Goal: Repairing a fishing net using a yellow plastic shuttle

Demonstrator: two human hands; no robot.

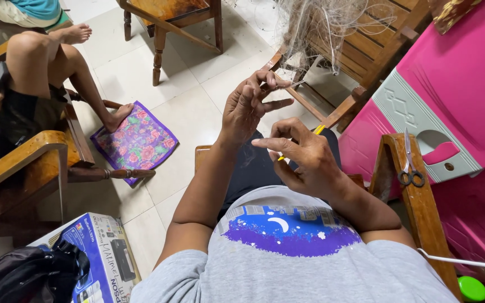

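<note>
My left hand [249,105] is raised in front of me, thumb and fingertips pinched on thin pale threads that run up to a tangled bundle of fine netting [321,22] draped over a wooden chair [366,50]. My right hand [301,154] sits lower and closer, fingers curled around a slim yellow tool [319,130] whose tip shows above the knuckles. The two hands are a short gap apart. I am seated, and my grey shirt fills the bottom of the view.
Scissors [410,168] lie on the wooden armrest [416,213] at my right, beside a pink plastic cabinet [456,84]. Another person sits in a wooden chair [35,163] at left, foot on a floral cloth [136,141]. A printed box [105,255] and black bag [23,275] sit bottom left.
</note>
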